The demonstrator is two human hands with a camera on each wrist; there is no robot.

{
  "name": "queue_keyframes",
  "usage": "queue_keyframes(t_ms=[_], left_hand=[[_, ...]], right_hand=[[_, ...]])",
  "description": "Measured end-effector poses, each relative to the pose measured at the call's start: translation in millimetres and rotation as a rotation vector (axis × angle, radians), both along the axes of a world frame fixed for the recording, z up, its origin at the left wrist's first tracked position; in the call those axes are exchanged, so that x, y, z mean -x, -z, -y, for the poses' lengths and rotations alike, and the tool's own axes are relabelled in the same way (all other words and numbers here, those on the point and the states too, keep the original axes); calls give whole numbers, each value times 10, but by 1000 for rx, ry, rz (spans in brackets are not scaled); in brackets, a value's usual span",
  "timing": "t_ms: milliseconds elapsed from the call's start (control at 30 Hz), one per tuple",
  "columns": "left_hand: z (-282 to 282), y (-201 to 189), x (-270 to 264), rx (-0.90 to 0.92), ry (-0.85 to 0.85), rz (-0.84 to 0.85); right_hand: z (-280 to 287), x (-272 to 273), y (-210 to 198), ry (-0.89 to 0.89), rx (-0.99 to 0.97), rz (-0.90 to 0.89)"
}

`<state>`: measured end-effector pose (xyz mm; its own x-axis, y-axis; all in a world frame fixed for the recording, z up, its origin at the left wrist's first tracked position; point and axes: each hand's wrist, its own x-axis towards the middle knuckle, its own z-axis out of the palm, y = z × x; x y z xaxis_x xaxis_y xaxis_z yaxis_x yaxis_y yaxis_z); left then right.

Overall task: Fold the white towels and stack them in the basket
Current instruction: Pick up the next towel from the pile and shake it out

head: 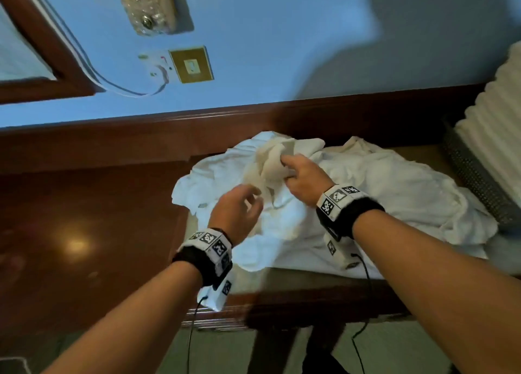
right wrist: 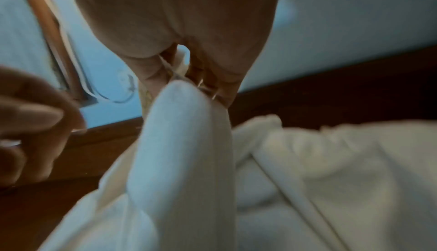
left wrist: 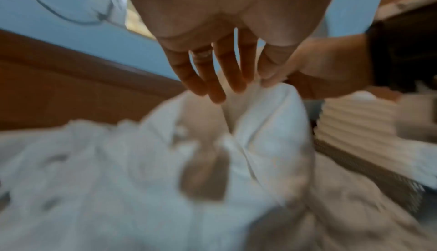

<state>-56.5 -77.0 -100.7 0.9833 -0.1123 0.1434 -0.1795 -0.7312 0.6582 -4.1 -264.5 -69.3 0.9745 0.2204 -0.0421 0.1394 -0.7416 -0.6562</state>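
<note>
head view, looking down on the desk [head: 284, 277]. my right hand [head: 303, 176] is clamped on a bunched fold of one white towel [head: 275, 162], thumb and fingers pinching the cloth and raising it above the heap of unfolded towels [head: 394, 198] that lies rumpled across the desk top. my left hand [head: 236, 212] is just beside it, fingers spread and loosely bent, gripping nothing; the left wrist view shows its fingertips [left wrist: 216, 94] close to the raised fold [left wrist: 267, 117], though blur keeps me from saying whether they touch it. the right wrist view shows the cloth hanging down from my right pinch [right wrist: 179, 79] as a thick drape [right wrist: 182, 143], its lower part lying on the heap.

at the right edge of the desk stands the basket [head: 476, 181], dark and woven, with a tall stack of folded towels [head: 496, 114] already rising out of it. it is near the heap, but none of the loose cloth reaches over its rim.

step in hand, as i judge it: separating one towel from the heap, before any folding of it. a good share of the task looks done, given the stack, yet several towels seem to remain.

the next move calls for my left hand to find a second edge or corner of the same towel, so that both hands can lift it free and spread it flat. the difficulty is telling one white layer from another; a grip on two towels at once would drag the heap along.
</note>
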Motion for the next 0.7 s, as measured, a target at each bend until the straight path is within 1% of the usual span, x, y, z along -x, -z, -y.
queue_keyframes(t_ms=[67, 133, 167, 233, 267, 300, 367, 400, 467, 567, 633, 700], left_hand=[[-276, -399, -105, 110, -46, 194], [-521, -834, -170, 123, 35, 337], [-636, -1035, -194, 67, 108, 362], [-826, -1413, -167, -86, 255, 329], [-913, -1568, -119, -110, 313, 276], [-993, -1695, -61, -78, 356, 194], [-1110, -1882, 68, 116, 433, 28], [-1170, -1951, 121, 201, 454, -13], [-1321, -2078, 177, 274, 445, -8], [-1505, -2262, 249, 393, 465, -39], [-1597, -2363, 269, 442, 449, -19], [-1707, -2463, 265, 412, 405, 43]], right_hand=[[-254, 102, -382, -79, 59, 84], [-524, 255, -789, -139, 163, 162], [-651, 343, -995, -162, 226, 215], [-884, 533, -1399, -208, 333, 329], [-990, 623, -1580, -227, 391, 372], [-1078, 707, -1737, -241, 446, 406], [-1207, 851, -1971, -214, 513, 459], [-1244, 914, -2056, -173, 515, 486], [-1283, 1018, -2201, -92, 486, 547], [-1369, 1136, -2456, -32, 461, 638], [-1455, 1138, -2637, -3, 520, 693], [-1532, 1097, -2792, 7, 591, 710]])
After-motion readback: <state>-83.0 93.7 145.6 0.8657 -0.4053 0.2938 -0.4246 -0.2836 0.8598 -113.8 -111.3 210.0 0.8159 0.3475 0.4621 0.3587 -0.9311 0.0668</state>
